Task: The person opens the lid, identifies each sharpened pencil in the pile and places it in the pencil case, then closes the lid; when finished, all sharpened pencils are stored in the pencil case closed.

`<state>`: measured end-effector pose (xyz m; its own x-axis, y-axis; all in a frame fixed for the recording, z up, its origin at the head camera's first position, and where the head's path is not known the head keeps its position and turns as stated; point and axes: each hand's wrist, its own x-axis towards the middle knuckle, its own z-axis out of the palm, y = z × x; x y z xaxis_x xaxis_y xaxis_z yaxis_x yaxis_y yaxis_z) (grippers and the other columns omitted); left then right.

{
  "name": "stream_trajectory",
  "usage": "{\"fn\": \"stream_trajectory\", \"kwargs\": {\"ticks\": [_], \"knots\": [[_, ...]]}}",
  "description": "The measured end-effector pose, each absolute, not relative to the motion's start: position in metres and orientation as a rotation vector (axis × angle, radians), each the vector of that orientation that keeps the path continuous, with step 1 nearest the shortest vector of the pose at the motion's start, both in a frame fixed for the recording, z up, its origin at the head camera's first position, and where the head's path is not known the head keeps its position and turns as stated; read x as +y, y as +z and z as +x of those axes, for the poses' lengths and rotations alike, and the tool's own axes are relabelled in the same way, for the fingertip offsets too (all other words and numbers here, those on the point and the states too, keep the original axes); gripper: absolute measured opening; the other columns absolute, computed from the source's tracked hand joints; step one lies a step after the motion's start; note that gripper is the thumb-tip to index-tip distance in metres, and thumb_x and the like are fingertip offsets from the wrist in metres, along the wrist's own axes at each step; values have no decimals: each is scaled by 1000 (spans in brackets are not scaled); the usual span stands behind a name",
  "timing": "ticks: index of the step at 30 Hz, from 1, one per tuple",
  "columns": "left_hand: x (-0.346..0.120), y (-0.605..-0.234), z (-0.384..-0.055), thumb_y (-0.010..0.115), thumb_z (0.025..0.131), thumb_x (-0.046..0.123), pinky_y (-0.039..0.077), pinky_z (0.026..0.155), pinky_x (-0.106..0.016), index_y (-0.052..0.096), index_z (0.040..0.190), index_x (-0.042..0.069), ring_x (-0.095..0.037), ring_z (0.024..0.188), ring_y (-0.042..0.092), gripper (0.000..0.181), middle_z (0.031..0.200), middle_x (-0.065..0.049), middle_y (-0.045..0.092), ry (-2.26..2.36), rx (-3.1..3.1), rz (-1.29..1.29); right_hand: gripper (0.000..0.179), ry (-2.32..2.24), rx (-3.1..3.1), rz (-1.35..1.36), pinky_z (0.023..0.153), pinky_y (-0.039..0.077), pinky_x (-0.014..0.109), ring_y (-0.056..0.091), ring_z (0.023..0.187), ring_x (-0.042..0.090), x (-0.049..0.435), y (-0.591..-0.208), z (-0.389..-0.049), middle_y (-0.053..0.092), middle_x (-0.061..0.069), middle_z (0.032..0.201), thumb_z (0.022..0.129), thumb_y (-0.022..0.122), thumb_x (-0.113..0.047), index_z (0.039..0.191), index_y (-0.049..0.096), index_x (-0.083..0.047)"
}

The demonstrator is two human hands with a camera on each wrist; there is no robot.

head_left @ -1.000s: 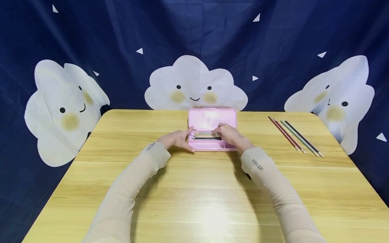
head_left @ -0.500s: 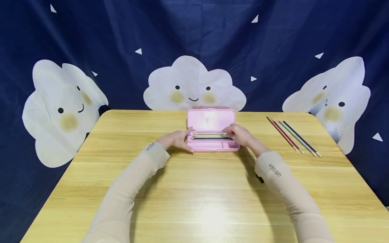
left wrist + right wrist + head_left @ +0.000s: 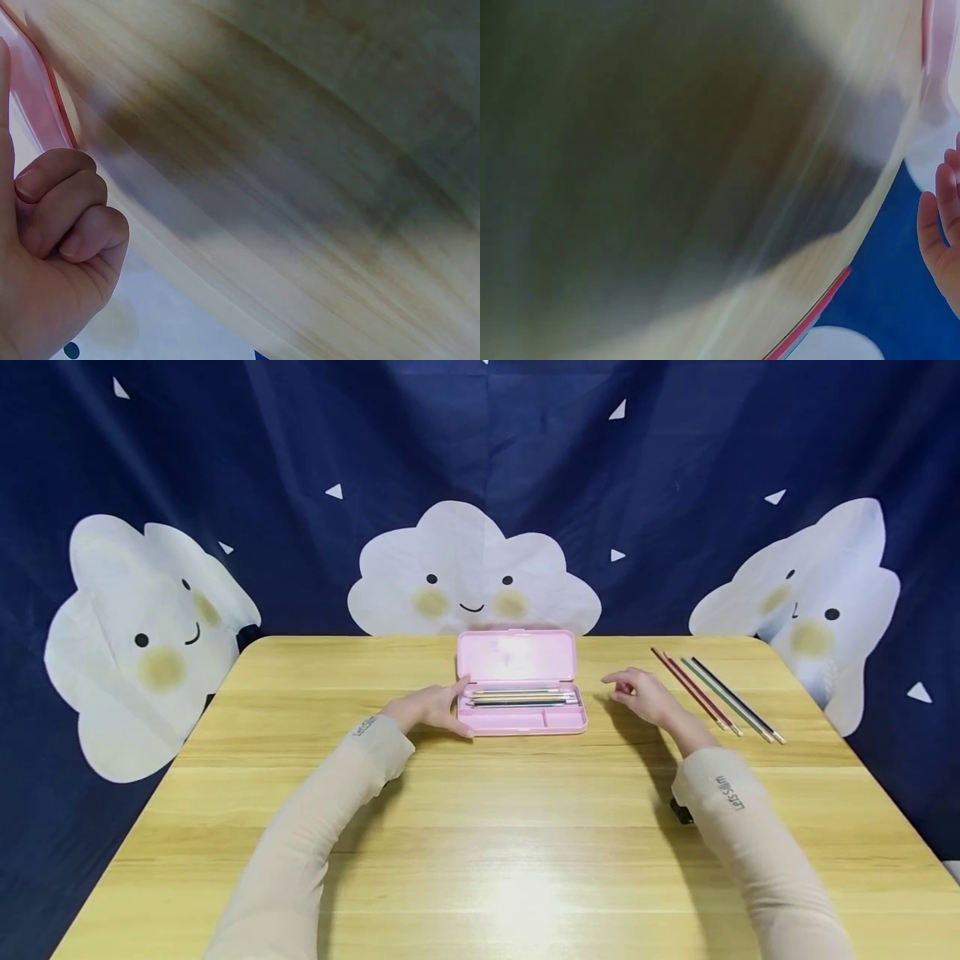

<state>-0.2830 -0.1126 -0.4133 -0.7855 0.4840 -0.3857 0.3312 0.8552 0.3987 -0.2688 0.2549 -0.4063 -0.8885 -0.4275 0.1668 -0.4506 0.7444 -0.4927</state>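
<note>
An open pink pencil case [image 3: 504, 719] stands near the back of the table, its lid [image 3: 517, 656] raised behind it. Several pencils [image 3: 521, 697] lie side by side in its long rear compartment; the front compartments show bare pink. My left hand [image 3: 427, 707] holds the case's left end, thumb at the front corner and index finger at the back. In the left wrist view the other fingers [image 3: 67, 199] are curled beside the pink edge. To the right of the case, my right hand [image 3: 643, 695] is over the table with loosely bent fingers and nothing in them.
On the right side of the wooden table [image 3: 480, 835] lie two red pencils [image 3: 693, 688], a green pencil [image 3: 720, 693] and a black pencil [image 3: 738, 700], slanted and close together. A dark blue curtain [image 3: 300, 435] with white clouds hangs behind the table.
My right hand has let go of the pencils in the case and moved right, off the case. My left hand has stayed at the case's left end. The view has shifted slightly.
</note>
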Motion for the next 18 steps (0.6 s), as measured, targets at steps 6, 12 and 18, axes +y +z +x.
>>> {"fn": "stream_trajectory", "kwargs": {"ticks": [6,12,18], "knots": [[-114,-416,-283,72,69,54,29,106,-40,-1,148,12,-32,128,36,115,140,-29,31,442,2547,599,26,807,-2900,702,66,39,37,43,69,20,281,-406,-261,50,8,71,81,59,8,106,59,13],[-114,-416,-283,72,69,53,30,105,-40,-1,147,11,-33,126,37,115,139,-31,32,448,2543,610,28,761,-2968,627,65,39,36,44,69,19,306,-406,-257,52,8,73,83,59,6,109,57,13],[-114,-415,-282,72,70,51,32,104,-40,0,147,10,-34,125,39,114,137,-32,34,443,2554,622,28,697,-2972,513,65,39,37,48,69,21,328,-409,-254,56,10,73,82,60,2,108,57,12]]}}
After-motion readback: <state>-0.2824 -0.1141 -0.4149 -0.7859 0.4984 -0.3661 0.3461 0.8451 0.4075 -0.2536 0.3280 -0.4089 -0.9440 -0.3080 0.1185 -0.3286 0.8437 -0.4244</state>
